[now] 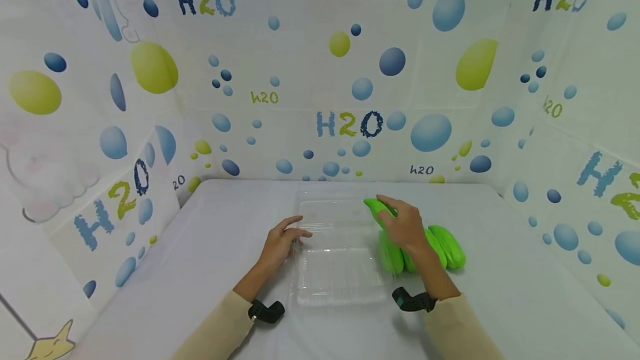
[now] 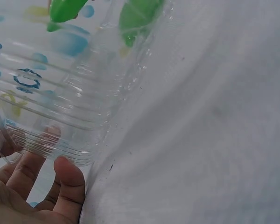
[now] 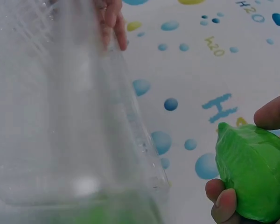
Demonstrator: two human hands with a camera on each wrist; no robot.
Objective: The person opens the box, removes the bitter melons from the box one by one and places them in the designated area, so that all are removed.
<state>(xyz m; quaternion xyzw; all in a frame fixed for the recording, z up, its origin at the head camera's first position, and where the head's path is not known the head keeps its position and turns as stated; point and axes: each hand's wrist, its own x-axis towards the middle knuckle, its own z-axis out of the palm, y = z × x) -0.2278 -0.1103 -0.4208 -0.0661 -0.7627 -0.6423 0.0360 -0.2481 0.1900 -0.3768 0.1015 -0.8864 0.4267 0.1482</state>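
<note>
A transparent plastic clamshell container (image 1: 336, 271) lies opened out on the white tabletop, two ribbed sections one behind the other. My left hand (image 1: 281, 243) holds its left edge, fingers on both sides of the thin plastic, as the left wrist view shows. Raised over the container's right side, my right hand (image 1: 404, 225) grips a bright green, lumpy vegetable with a pointed tip (image 3: 252, 170), thumb and fingers around its body. Several similar green vegetables (image 1: 448, 246) lie side by side right of the container, partly hidden by my right forearm.
White cloth (image 1: 215, 238) covers the table. Behind and at both sides stand white walls (image 1: 300, 54) printed with blue and yellow-green bubbles and H2O lettering. A dark camera mount sits on each wrist, the right one (image 1: 412, 299) close to the container's near right corner.
</note>
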